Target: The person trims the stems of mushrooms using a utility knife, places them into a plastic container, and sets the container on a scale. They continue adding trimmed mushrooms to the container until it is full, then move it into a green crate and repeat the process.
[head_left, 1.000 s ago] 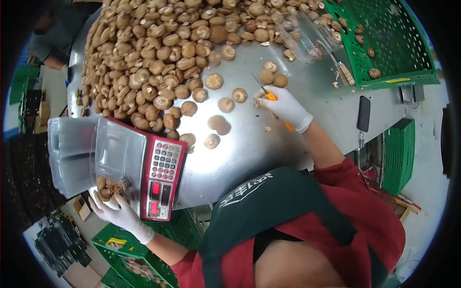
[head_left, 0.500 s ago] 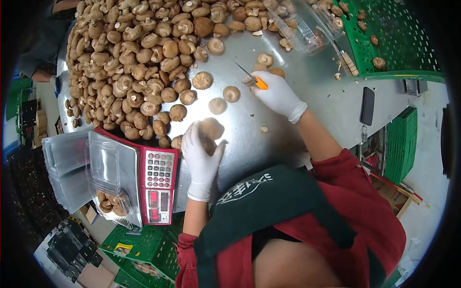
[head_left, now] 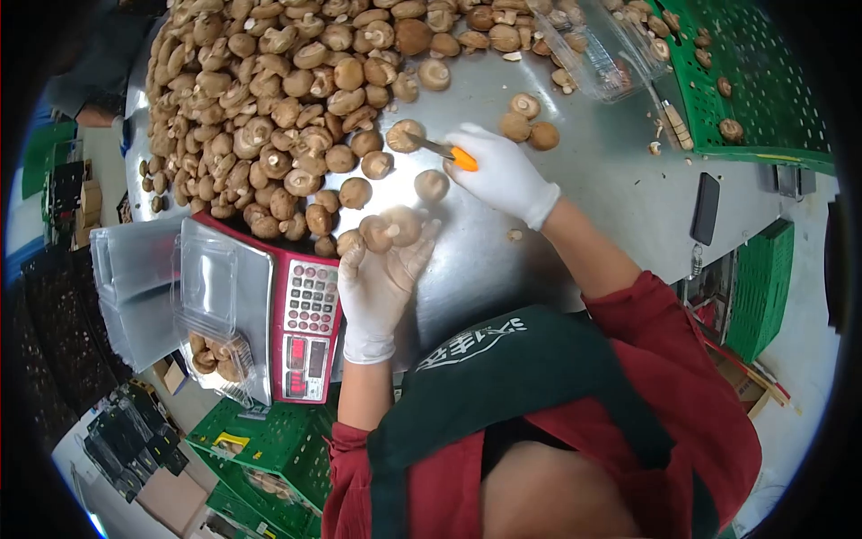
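Observation:
My left hand [head_left: 373, 296], in a white glove, has its palm turned up with brown-capped mushrooms [head_left: 392, 230] in its fingers. The gloved right hand [head_left: 503, 175] grips a small knife [head_left: 463, 159] by its orange handle. Its blade points left, and the tip overlaps a pale mushroom [head_left: 404, 136] lying on the metal table [head_left: 485, 242]. Between the two hands lies another loose mushroom [head_left: 432, 185]. Beyond my right hand is a cluster of three mushrooms [head_left: 515, 126].
A large mushroom heap [head_left: 260, 108] covers the far left. A red scale [head_left: 310, 305] carries a clear box [head_left: 214, 346] with mushrooms, beside stacked plastic trays [head_left: 135, 292]. At right are clear packs [head_left: 597, 67], a wooden-handled tool [head_left: 677, 128], a phone [head_left: 706, 208] and a green crate [head_left: 754, 81].
My left hand has turned palm up, with mushrooms now in its fingers. The right hand has moved left with the knife, whose blade now reaches the pale mushroom. The whole view has shifted slightly.

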Demonstrator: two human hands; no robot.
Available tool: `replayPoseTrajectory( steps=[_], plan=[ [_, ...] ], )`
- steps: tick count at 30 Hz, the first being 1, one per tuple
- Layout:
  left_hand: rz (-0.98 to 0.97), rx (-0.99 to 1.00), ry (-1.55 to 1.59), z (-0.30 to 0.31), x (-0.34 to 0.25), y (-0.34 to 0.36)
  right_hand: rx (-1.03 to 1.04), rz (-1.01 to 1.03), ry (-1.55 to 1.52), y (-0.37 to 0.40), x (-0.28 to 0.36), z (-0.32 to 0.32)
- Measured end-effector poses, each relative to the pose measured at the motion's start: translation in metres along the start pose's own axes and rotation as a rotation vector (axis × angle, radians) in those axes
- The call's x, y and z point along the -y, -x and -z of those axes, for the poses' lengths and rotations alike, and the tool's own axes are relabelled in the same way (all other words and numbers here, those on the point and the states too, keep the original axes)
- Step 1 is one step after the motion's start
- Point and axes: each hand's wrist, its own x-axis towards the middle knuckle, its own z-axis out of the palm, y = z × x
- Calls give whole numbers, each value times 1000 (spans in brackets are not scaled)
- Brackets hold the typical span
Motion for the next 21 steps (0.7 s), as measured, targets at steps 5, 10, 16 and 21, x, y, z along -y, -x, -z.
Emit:
replayPoseTrajectory(
  steps=[5, 10, 16, 21],
  plan=[
    [31, 24, 256, -7, -8, 14, 70, 8, 223, -9, 10, -26],
    [23, 45, 278, 7, -15, 25, 40, 9, 225, 5, 2, -17],
    [-161, 119, -259, 4, -25, 50, 46, -11, 177, 22, -5, 4],
    [-1134, -417, -1508, -19, -76, 127, -21, -79, 87, 38, -8, 12]
  ],
)
